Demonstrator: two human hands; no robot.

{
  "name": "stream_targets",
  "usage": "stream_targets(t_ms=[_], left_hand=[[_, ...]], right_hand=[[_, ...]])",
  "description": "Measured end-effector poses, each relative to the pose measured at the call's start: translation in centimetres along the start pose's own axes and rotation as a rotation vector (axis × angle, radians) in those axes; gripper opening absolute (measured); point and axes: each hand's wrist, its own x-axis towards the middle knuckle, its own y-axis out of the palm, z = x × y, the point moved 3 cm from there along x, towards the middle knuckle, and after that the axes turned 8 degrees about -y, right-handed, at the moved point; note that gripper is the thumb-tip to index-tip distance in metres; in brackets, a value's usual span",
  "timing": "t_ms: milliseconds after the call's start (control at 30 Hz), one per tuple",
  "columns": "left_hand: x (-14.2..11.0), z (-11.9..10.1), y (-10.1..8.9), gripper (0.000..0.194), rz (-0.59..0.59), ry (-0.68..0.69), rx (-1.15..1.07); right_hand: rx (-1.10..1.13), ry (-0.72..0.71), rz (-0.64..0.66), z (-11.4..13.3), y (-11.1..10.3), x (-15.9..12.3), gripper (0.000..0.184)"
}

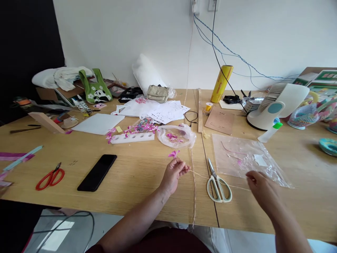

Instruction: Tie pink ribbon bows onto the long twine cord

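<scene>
My left hand (pixel 172 175) pinches the stem of a small purple-pink flower (pixel 174 154), whose petals stand above the fingers. A thin pale thread (pixel 202 175) runs from that hand across to my right hand (pixel 262 189), whose fingers are closed on its other end. Beneath the thread lie white-handled scissors (pixel 218 188), blades pointing away from me. A twisted cord (pixel 194 189) hangs down over the table's near edge between my hands. Just beyond my right hand is a clear plastic bag (pixel 237 154) with a thin pink strand on it.
A black phone (pixel 97 173) and red-handled snips (pixel 50 178) lie to the left. Further back are a plastic bag of pink flowers (pixel 176 137), a white foam strip with holes (pixel 133 138) and a brown notebook (pixel 220 120). A white fan (pixel 276 105) stands at right.
</scene>
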Motion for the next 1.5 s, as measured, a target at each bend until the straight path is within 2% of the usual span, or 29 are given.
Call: stream_targets(t_ms=[67,133,233,333,467,767,900,1100,1333,1400,1500], left_hand=[[-0.2,0.1,0.2,0.022,0.006,0.002,0.002],[-0.4,0.0,0.4,0.023,0.012,0.007,0.002],[-0.6,0.0,0.5,0.024,0.012,0.010,0.011],[-0.6,0.1,0.5,0.023,0.017,0.006,0.027],[-0.7,0.4,0.4,0.021,0.031,-0.002,0.030],[-0.4,0.9,0.4,0.020,0.026,-0.016,0.045],[-0.4,1.1,0.4,0.020,0.029,-0.046,0.059],[-0.5,1.7,0.3,0.021,0.014,-0.082,0.059],[-0.7,1.6,0.3,0.021,0.007,-0.066,0.086],[-0.7,1.5,0.1,0.021,0.010,-0.056,0.071],[-0.5,1.6,-0.1,0.021,0.025,-0.058,0.054]], right_hand=[[-0.007,-0.145,0.087,3.7,-0.1,1.9,0.029],[-0.064,-0.221,0.212,6.8,0.7,3.7,0.032],[-0.141,-0.251,0.323,9.3,2.4,5.9,0.029],[-0.155,-0.272,0.390,10.0,3.9,7.3,0.027],[-0.143,-0.242,0.410,10.6,4.2,9.4,0.030],[-0.127,-0.114,0.363,11.4,4.4,19.1,0.033],[-0.110,-0.048,0.334,10.9,5.1,21.7,0.035],[-0.096,0.010,0.272,11.1,5.5,21.6,0.033],[-0.073,-0.050,0.156,12.0,3.8,19.1,0.035],[-0.074,-0.078,0.132,11.0,3.0,17.6,0.033],[-0.088,-0.082,0.114,8.0,1.9,14.8,0.027]])
